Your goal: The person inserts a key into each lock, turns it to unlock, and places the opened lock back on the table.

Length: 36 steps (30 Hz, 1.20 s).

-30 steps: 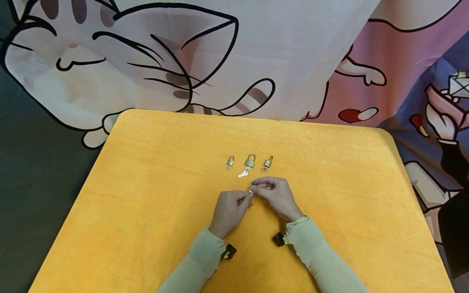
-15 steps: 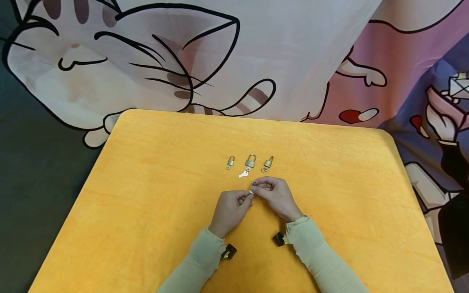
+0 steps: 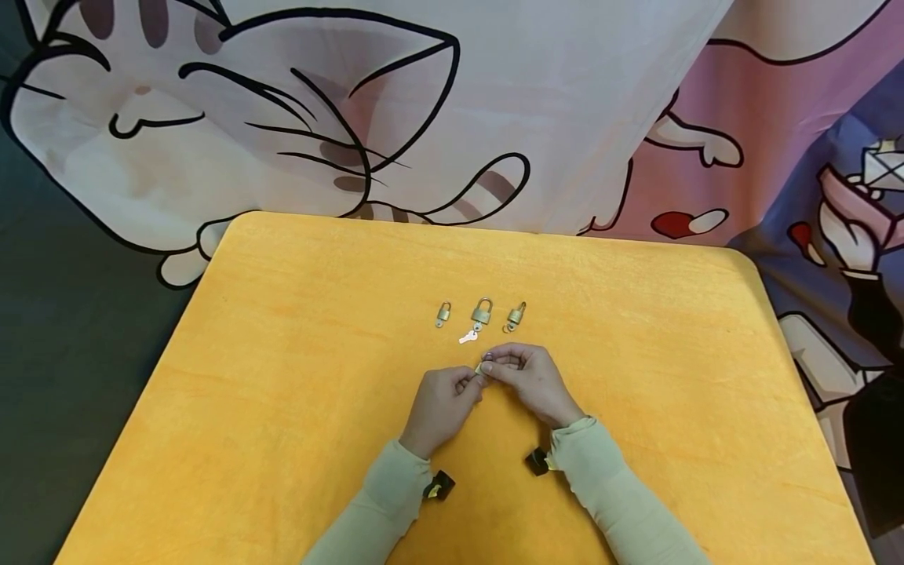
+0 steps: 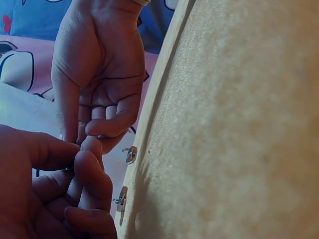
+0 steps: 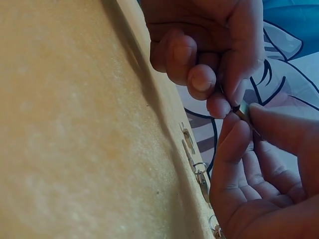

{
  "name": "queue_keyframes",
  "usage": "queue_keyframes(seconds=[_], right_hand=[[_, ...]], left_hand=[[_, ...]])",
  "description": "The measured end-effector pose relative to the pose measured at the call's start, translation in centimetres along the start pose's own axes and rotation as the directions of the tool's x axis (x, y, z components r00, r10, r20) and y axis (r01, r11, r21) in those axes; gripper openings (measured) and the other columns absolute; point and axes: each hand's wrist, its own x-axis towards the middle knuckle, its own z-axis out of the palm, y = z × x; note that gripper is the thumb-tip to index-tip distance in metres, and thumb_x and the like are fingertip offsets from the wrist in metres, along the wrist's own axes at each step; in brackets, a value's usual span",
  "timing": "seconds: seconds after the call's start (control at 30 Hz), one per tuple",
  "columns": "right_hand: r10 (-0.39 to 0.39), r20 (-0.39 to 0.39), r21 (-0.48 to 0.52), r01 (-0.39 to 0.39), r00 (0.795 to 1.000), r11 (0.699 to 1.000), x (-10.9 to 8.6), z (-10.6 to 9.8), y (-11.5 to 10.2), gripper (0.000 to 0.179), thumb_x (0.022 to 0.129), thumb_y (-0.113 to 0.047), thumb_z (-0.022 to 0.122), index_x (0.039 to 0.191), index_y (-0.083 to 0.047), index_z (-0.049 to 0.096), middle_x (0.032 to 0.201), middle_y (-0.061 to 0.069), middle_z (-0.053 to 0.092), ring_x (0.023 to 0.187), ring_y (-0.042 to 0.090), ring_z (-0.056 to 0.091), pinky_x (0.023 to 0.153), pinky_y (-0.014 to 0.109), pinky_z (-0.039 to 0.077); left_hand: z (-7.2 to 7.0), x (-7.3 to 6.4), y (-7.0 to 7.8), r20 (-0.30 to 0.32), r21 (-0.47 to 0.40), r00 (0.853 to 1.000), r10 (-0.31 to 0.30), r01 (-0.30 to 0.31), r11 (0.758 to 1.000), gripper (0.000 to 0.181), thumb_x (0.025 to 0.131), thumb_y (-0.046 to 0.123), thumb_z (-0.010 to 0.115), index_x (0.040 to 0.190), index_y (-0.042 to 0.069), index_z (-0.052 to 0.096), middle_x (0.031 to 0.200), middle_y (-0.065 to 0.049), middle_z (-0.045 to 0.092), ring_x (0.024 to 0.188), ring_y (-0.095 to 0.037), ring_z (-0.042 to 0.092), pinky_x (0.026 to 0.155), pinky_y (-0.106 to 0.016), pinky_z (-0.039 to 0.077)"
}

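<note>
Both hands meet at the fingertips over the middle of the table. My right hand (image 3: 528, 380) pinches a small brass padlock (image 5: 243, 110) between thumb and fingers; most of it is covered. From the left, my left hand (image 3: 441, 402) pinches a thin dark piece at the padlock's end, like a key, nearly all hidden by the fingertips. Just beyond the hands, three padlocks lie in a row: a small brass one (image 3: 442, 315), a larger one (image 3: 482, 313) with a silver key (image 3: 468, 337) hanging from it, and a brass one (image 3: 515, 315) with a ring at its lower end.
The yellow table (image 3: 318, 314) has rounded far corners. Behind it hangs a cloth (image 3: 565, 118) printed with cartoon figures. A small black device (image 3: 439, 486) sits at the left cuff and another black device (image 3: 537, 461) at the right.
The fingertips of both hands have shifted slightly left and toward the body. The padlock's dark loop at the right fingers shows less now. The padlocks on the table have stayed put.
</note>
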Motion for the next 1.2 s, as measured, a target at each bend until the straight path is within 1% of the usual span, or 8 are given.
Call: queue_keyframes(seconds=[0.2,0.3,0.47,0.77,0.9,1.0,1.1,1.2], right_hand=[[-0.015,0.029,0.024,0.014,0.999,1.000,0.1,-0.1,0.2,0.030,0.093,-0.010,0.073,0.114,0.011,0.069,0.101,0.016,0.074,0.085,0.018,0.071,0.077,0.029,0.056],[-0.021,0.050,0.054,0.019,0.999,0.998,0.2,-0.2,0.4,0.032,0.092,-0.008,0.073,0.116,0.012,0.067,0.104,0.018,0.073,0.088,0.018,0.072,0.079,0.029,0.056],[-0.016,0.065,0.085,0.011,0.998,0.996,0.2,-0.3,0.4,0.032,0.090,-0.004,0.075,0.116,0.012,0.067,0.108,0.019,0.072,0.093,0.019,0.073,0.082,0.028,0.056],[0.012,0.004,0.124,-0.013,1.000,0.992,0.2,0.0,0.5,0.026,0.088,-0.001,0.075,0.110,0.013,0.069,0.106,0.018,0.074,0.093,0.018,0.073,0.084,0.031,0.057],[0.026,-0.010,0.040,-0.026,1.000,0.999,0.5,-0.2,0.5,0.031,0.089,-0.004,0.076,0.115,0.010,0.068,0.105,0.018,0.073,0.091,0.018,0.073,0.081,0.028,0.056],[0.021,-0.031,-0.113,-0.025,0.999,0.993,1.0,-0.7,0.4,0.030,0.089,-0.006,0.077,0.115,0.005,0.070,0.101,0.015,0.074,0.088,0.018,0.072,0.078,0.025,0.056],[0.009,-0.043,-0.266,-0.020,0.999,0.964,1.9,-1.1,0.1,0.025,0.089,-0.007,0.077,0.112,0.001,0.072,0.097,0.011,0.075,0.087,0.019,0.072,0.077,0.028,0.056],[0.013,-0.053,-0.370,-0.032,0.999,0.929,2.7,-1.4,-0.2,0.021,0.089,-0.008,0.077,0.109,-0.002,0.074,0.095,0.007,0.075,0.087,0.018,0.072,0.080,0.033,0.056]], left_hand=[[-0.1,-0.1,0.1,0.035,-0.117,0.997,-0.070,0.073,0.990,0.030,0.102,0.017,0.058,0.080,0.005,0.074,0.064,-0.003,0.065,0.047,-0.010,0.052,0.044,-0.024,0.040],[-0.1,-0.1,0.1,0.041,-0.147,0.995,-0.088,0.093,0.985,0.031,0.103,0.018,0.058,0.081,0.004,0.074,0.065,-0.007,0.066,0.048,-0.011,0.053,0.044,-0.024,0.041],[-0.1,-0.1,0.1,0.035,-0.159,0.994,-0.104,0.108,0.981,0.030,0.103,0.019,0.058,0.082,0.004,0.073,0.066,-0.007,0.066,0.049,-0.011,0.053,0.045,-0.025,0.041],[0.0,0.0,0.0,0.012,-0.102,0.995,-0.098,0.099,0.990,0.028,0.103,0.021,0.060,0.084,0.006,0.075,0.066,-0.002,0.067,0.052,-0.011,0.057,0.047,-0.025,0.044],[0.0,0.0,-0.1,0.030,-0.028,0.991,-0.127,0.127,0.991,0.026,0.102,0.022,0.061,0.086,0.007,0.077,0.067,0.001,0.068,0.050,-0.009,0.056,0.046,-0.025,0.044],[-0.1,0.1,0.0,0.037,0.040,0.989,-0.145,0.144,0.989,0.024,0.101,0.023,0.062,0.093,0.007,0.078,0.071,0.004,0.070,0.050,-0.007,0.055,0.047,-0.025,0.044],[-0.4,0.2,0.2,0.022,0.093,0.989,-0.146,0.144,0.985,0.024,0.101,0.022,0.062,0.100,0.006,0.079,0.076,0.006,0.072,0.054,-0.005,0.057,0.052,-0.024,0.047],[-0.7,0.4,0.4,0.009,0.112,0.988,-0.155,0.153,0.982,0.024,0.101,0.021,0.061,0.103,0.005,0.079,0.078,0.007,0.073,0.059,-0.003,0.060,0.058,-0.024,0.050]])
